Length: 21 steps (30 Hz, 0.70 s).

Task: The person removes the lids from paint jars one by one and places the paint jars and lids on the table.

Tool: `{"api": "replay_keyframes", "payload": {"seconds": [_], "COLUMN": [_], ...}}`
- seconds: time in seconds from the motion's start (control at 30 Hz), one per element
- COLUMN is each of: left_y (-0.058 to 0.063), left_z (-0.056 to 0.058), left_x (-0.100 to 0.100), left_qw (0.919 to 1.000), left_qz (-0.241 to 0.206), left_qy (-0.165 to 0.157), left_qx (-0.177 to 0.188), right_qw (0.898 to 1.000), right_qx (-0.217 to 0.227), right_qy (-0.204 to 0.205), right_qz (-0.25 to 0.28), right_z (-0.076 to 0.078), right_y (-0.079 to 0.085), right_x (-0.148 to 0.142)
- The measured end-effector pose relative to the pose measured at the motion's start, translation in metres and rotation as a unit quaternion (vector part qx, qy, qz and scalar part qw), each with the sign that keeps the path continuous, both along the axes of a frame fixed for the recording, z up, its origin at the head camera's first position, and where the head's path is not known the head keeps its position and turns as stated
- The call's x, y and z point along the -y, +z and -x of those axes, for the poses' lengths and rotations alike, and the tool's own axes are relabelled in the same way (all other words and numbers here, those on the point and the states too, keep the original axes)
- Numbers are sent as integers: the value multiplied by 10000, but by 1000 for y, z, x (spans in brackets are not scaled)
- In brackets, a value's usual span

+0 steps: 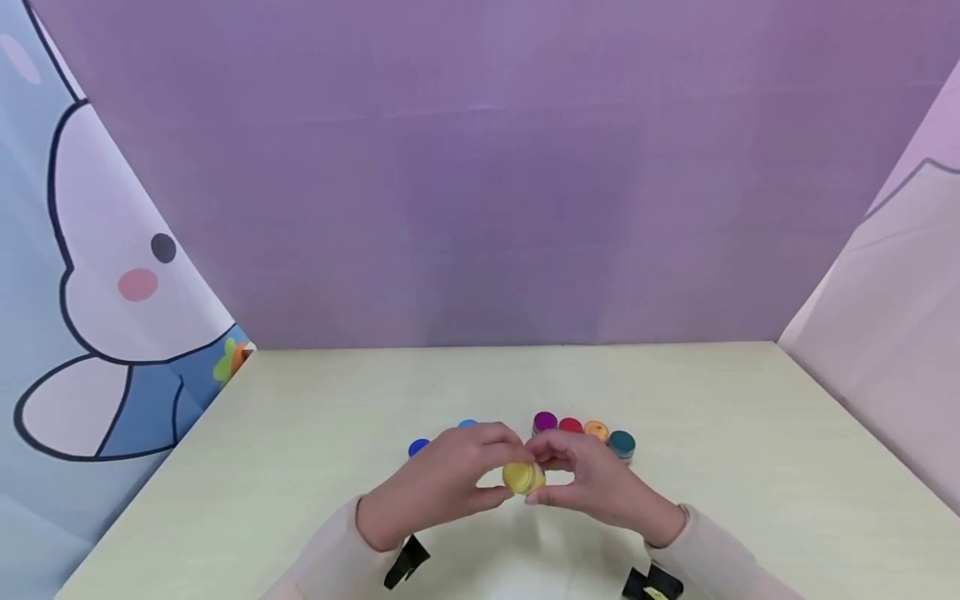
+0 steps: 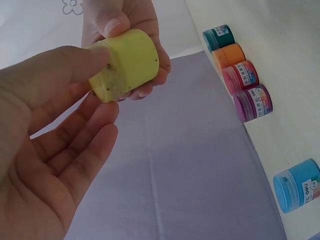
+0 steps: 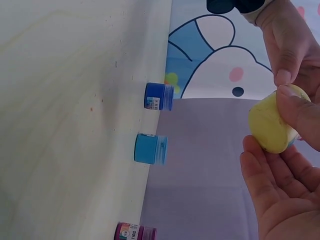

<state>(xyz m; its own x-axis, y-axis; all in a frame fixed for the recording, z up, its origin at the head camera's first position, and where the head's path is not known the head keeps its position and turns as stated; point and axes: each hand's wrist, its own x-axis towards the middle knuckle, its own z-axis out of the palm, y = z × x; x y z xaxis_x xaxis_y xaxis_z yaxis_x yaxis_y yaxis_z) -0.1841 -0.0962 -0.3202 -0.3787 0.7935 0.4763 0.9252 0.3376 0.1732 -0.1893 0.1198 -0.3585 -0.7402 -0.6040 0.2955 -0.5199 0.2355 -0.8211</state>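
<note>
Both hands hold a small yellow paint jar tilted on its side above the table. My left hand pinches its lid end between thumb and fingers. The right hand grips the other end, fingertips along the jar's side. In the left wrist view, dark specks mark the jar near its translucent end, where the left thumb presses. From the right wrist view, the rounded yellow end of the jar shows above the right hand's fingers.
Beyond the hands, purple, red, orange and dark green jars stand in a row on the pale table. Dark blue and light blue jars stand farther left. A purple cloth wall rises behind the table.
</note>
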Motion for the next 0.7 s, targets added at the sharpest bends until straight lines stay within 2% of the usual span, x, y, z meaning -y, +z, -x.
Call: {"api": "replay_keyframes", "payload": {"seconds": [0.17,0.27,0.53,0.7], "left_y": [6,6,2,1], "left_z": [-5,-6,-4,-4], "left_x": [0,0,-3,-6], "left_qw": [9999,9997,9967,9951], "left_qz": [-29,-29,-98,-22], "left_qy": [126,204,810,989], "left_qx": [88,134,-10,-6], "right_qw": [9999,9999,9991,9990], "right_qx": [31,29,-339,-404], "right_qy": [-90,-81,45,57], "right_qz": [69,107,244,179], "right_z": [-7,-7,-2,-1], "right_y": [6,5,4,4], "right_x": [2,1,0,0]}}
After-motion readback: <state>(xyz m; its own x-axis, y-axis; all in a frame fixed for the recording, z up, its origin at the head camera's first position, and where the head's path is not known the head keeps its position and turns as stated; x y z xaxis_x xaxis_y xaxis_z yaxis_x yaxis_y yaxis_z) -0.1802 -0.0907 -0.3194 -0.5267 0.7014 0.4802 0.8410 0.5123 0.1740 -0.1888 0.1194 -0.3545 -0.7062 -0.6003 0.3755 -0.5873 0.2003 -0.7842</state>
